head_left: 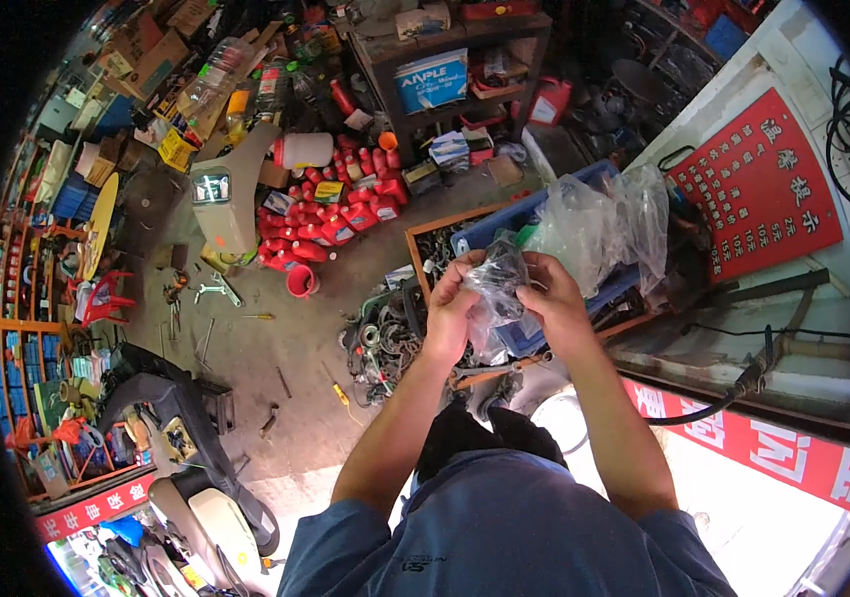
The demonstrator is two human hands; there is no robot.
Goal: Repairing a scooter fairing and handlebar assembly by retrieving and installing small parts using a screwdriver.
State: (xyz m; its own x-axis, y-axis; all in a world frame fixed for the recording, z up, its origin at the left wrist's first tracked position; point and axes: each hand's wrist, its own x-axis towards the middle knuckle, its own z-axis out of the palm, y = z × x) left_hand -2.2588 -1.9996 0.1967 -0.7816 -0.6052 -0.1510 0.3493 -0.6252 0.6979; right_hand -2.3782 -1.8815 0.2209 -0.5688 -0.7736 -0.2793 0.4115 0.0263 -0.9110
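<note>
Between my hands is a small clear plastic bag [492, 289] with a dark part inside, whose kind I cannot make out. My left hand [452, 303] pinches the bag's left side with bent fingers. On its other side my right hand [552, 298] grips the bag and the dark part, thumb toward the middle. Both hands are held over a blue plastic crate [599, 294], in which large crumpled clear plastic bags [594, 229] lie, just beyond my right hand.
Loose metal parts [385, 338] lie heaped left of the crate. Many red bottles [345, 214] and a red bucket [301, 281] stand farther off. Wrenches [218, 289] and a yellow-handled screwdriver [340, 394] lie on the floor. A red sign [758, 189] hangs at right; a scooter seat [161, 383] is at left.
</note>
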